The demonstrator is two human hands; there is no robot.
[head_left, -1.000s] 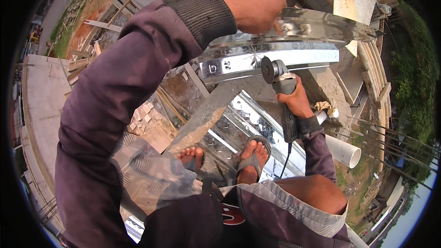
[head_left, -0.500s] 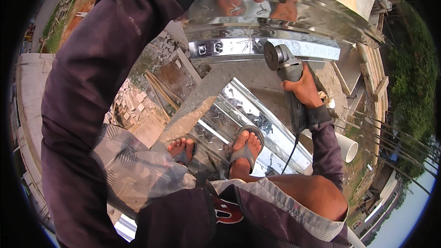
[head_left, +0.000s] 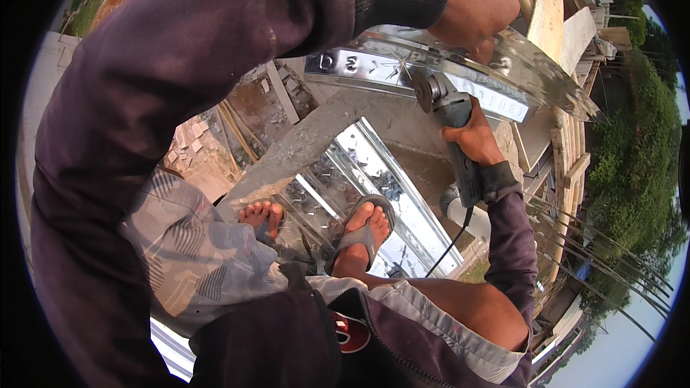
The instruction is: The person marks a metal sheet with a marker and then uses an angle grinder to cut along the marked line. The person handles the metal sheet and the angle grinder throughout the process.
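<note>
My right hand (head_left: 472, 134) is wrapped around the body of a grey angle grinder (head_left: 460, 165), its thumb across the near side. The grinder's disc (head_left: 425, 91) is against or just short of the lower strip of a shiny corrugated metal sheet (head_left: 496, 93), beside star-shaped marks; contact cannot be told. A black cord (head_left: 453, 241) trails from the tool's back end. My left hand (head_left: 480, 0) is closed at the sheet's far, raised part, its fingers mostly hidden behind the wrist and knuckles and mirrored in the metal.
My sandalled feet (head_left: 366, 230) stand on another ribbed metal sheet (head_left: 410, 223), next to a rough concrete ledge (head_left: 302, 147). Broken tiles (head_left: 190, 136) lie at left. A white pipe (head_left: 471, 219), wooden boards (head_left: 568, 165) and thin rods (head_left: 604, 248) are at right.
My left hand and forearm have moved right along the sheet and nearer. The sheet's right end tilts lower. My right hand keeps hold of the grinder, with its disc still near the strip.
</note>
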